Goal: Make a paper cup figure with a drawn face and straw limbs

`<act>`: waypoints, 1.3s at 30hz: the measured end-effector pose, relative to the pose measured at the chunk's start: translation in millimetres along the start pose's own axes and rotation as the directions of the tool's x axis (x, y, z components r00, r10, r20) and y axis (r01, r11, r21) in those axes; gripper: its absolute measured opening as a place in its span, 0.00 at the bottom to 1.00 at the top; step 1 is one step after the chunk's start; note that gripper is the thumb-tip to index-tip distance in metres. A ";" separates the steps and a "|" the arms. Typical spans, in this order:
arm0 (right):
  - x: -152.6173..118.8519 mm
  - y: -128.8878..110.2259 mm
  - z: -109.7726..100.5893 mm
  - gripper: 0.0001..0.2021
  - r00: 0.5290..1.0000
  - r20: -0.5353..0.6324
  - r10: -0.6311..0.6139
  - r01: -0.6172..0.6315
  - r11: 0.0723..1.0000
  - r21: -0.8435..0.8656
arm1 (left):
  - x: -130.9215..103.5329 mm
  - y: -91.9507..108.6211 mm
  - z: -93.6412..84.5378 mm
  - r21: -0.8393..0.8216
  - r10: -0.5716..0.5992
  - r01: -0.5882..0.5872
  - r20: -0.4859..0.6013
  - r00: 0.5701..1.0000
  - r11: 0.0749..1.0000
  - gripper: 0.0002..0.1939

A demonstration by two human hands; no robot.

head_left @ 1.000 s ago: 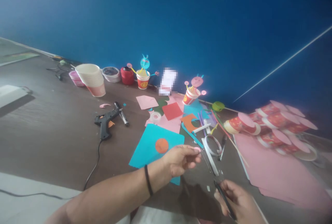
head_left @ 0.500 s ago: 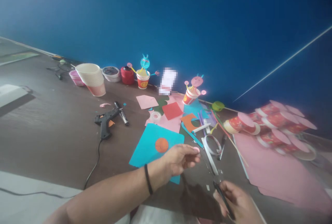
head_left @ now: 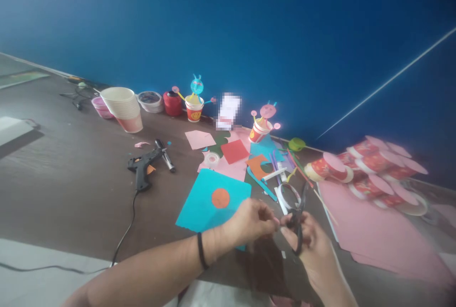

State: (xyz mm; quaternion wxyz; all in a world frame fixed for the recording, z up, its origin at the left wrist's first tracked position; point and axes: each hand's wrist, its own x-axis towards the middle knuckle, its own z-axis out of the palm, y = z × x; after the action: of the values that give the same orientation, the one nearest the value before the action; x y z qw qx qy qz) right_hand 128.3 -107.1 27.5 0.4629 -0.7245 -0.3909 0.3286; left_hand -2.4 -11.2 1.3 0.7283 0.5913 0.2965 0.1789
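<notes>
My left hand, with a black band on its wrist, pinches a small pink paper piece over the table. My right hand is wrapped round black scissors, whose blades point up and away. The fingertips of both hands are close together at the pink piece; whether the right ones touch it is unclear. Left of them lies a blue sheet with an orange paper circle on it. A roll of white tape lies just beyond the scissors.
A black glue gun with its cord lies at left. Behind it stand stacked paper cups. Two cups with paper figures stand near the blue wall. Pink sheets and a pile of red cups are at right.
My right hand has moved up and forward with the scissors, close to my left hand. My left hand has shifted slightly down, and its fingers have drawn in around the pink piece.
</notes>
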 end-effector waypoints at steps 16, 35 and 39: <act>11.9 7.5 23.4 0.14 0.967 -0.242 -0.077 0.082 0.997 0.012 | 0.0 3.6 1.8 -0.290 -0.027 0.029 0.009 1.000 0.957 0.10; 9.3 9.5 37.7 0.14 0.955 -0.279 -0.097 0.117 0.992 0.054 | 4.3 0.8 -1.5 -0.514 -0.056 0.014 -0.066 0.996 0.857 0.14; 10.4 9.4 4.4 0.13 0.998 0.062 -0.023 0.020 0.999 0.035 | 4.6 3.7 -4.6 -0.507 -0.035 0.004 -0.051 0.998 0.862 0.16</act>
State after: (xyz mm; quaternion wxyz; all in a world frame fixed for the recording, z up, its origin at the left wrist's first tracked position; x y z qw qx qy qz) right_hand 132.1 -98.7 16.1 0.4665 -0.7015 -0.4072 0.3529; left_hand -1.5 -4.1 3.4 0.8508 0.3707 0.2663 0.2605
